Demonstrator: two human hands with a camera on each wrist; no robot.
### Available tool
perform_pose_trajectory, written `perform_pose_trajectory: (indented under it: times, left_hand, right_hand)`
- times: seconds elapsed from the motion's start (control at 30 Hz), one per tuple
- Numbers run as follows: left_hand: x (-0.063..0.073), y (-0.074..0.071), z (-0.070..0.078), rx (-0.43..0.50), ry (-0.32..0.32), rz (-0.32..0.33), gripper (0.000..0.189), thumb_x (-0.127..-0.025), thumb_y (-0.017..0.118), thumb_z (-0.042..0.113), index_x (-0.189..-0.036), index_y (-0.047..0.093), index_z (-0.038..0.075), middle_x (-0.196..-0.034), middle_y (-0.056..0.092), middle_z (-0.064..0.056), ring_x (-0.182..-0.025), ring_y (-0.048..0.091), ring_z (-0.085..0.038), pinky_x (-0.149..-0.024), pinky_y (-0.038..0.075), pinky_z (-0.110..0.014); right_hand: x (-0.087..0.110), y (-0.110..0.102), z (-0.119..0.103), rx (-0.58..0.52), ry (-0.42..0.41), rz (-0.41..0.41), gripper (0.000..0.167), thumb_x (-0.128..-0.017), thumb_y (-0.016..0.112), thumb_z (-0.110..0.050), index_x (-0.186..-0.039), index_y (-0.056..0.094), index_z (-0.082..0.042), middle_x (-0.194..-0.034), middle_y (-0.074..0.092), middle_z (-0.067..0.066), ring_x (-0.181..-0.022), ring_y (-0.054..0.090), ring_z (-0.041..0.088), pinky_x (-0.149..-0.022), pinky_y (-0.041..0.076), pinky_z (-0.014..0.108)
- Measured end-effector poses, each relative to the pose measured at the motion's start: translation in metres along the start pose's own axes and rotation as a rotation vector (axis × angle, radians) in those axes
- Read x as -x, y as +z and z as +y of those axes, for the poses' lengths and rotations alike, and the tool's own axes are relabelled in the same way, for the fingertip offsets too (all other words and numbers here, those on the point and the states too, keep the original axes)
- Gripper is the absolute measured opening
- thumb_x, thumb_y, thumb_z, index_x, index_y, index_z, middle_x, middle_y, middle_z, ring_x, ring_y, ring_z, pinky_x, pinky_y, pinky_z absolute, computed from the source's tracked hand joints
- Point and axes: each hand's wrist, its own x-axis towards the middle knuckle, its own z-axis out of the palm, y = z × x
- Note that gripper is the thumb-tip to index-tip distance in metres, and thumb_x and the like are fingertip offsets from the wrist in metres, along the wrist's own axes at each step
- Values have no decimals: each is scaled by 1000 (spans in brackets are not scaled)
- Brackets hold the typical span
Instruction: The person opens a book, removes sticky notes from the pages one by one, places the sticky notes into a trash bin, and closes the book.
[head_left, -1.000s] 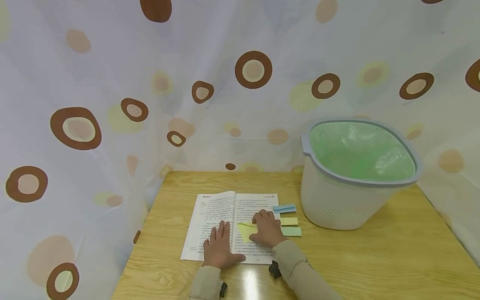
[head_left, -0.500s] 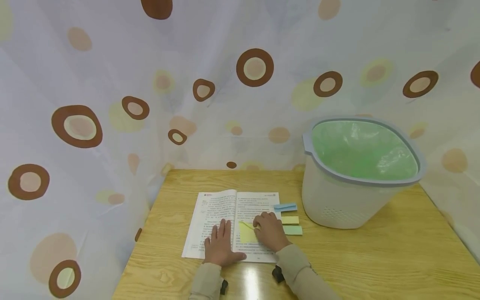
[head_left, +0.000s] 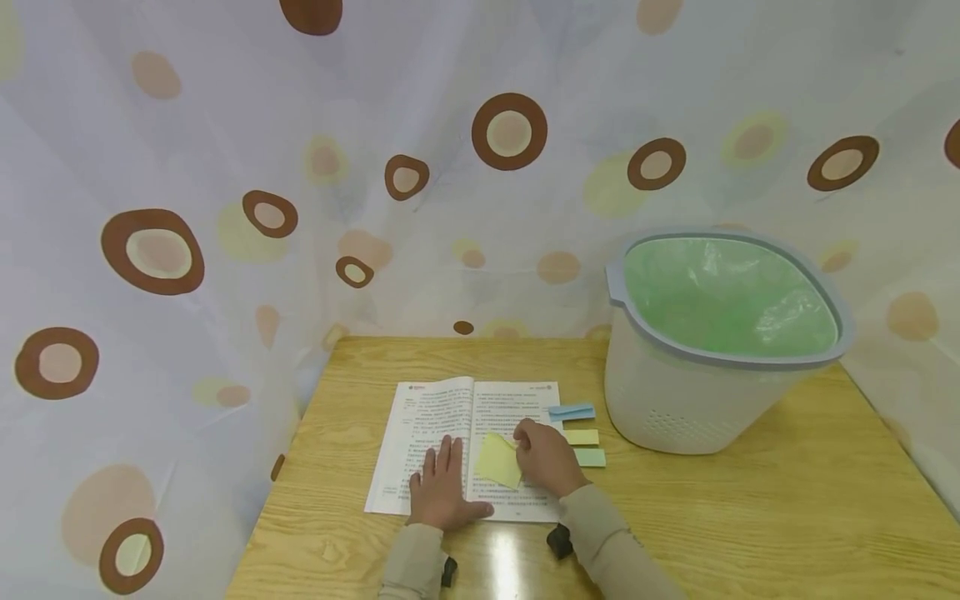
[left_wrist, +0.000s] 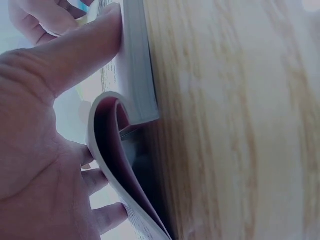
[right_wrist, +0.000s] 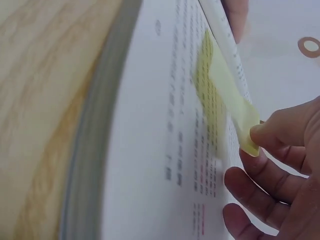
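Note:
An open book point(head_left: 397, 467) with printed text lies on the table. My left hand point(head_left: 438, 493) rests spread across its lower left page and spine, the thumb reaching onto the right page's bottom edge. Above the right page, my right hand point(head_left: 547, 457) pinches the right end of a yellow sticky note point(head_left: 497, 461) between thumb and forefinger. In the right wrist view the sticky note point(right_wrist: 235, 102) is lifted and bent, with a yellowish shadow on the text below it. Blue point(head_left: 572, 412), yellow point(head_left: 582, 437) and green sticky tabs point(head_left: 592, 457) stick out past the book's right edge.
Behind and right of the book stands a white bin point(head_left: 675, 408) with a grey rim and a green liner point(head_left: 723, 292). The wooden table point(head_left: 750, 525) reaches a spotted curtain point(head_left: 420, 92) at the back and sides.
My right hand has drawn slightly right and up, lifting the yellow sticky note, which now sits tilted off the page. My left hand stays put on the book.

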Motion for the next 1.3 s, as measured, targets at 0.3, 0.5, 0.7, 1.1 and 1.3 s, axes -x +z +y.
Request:
perform_pose_trajectory:
  times: [0.3,0.5,0.7,1.1,1.3]
  left_hand:
    - [1,-1,-1,0,12,16,118,-68,85,52,-158,23,9,-167,19,-14,-151,20,-45,-115,22,-71]
    - [1,-2,0,2,12,6,117,-68,85,52,-158,22,10,-167,18,-13,-152,19,-45,-115,21,-71]
    - [0,-3,1,11,17,-4,116,-70,84,51,-158,22,10,-167,17,-13,-152,18,-45,-115,20,-73]
    - [-1,-2,1,33,9,-17,116,-70,85,49,-159,20,11,-168,16,-13,-153,16,-44,-116,18,-72]
    - [2,-3,2,42,-1,-17,117,-69,86,48,-158,22,10,-167,17,-14,-152,17,-45,-116,19,-72]
  right_hand:
    - [-2,-10,2,-6,45,16,18,-93,55,-10,-106,67,-8,-88,69,4,-66,54,12,-62,48,30]
    - [4,-42,-22,-25,-94,153,15,-93,58,-8,-105,67,-8,-87,68,4,-72,57,11,-64,50,30]
    - [3,-114,-65,21,-314,413,15,-90,63,-4,-104,68,-5,-87,70,7,-76,66,18,-65,54,34]
    - [6,-248,-65,-22,-375,822,19,-88,59,2,-104,69,3,-88,71,18,-73,63,9,-69,49,19]
    - [17,-299,-31,-118,-51,920,32,-90,51,-11,-114,74,-10,-79,61,-22,-66,44,-23,-64,35,6]
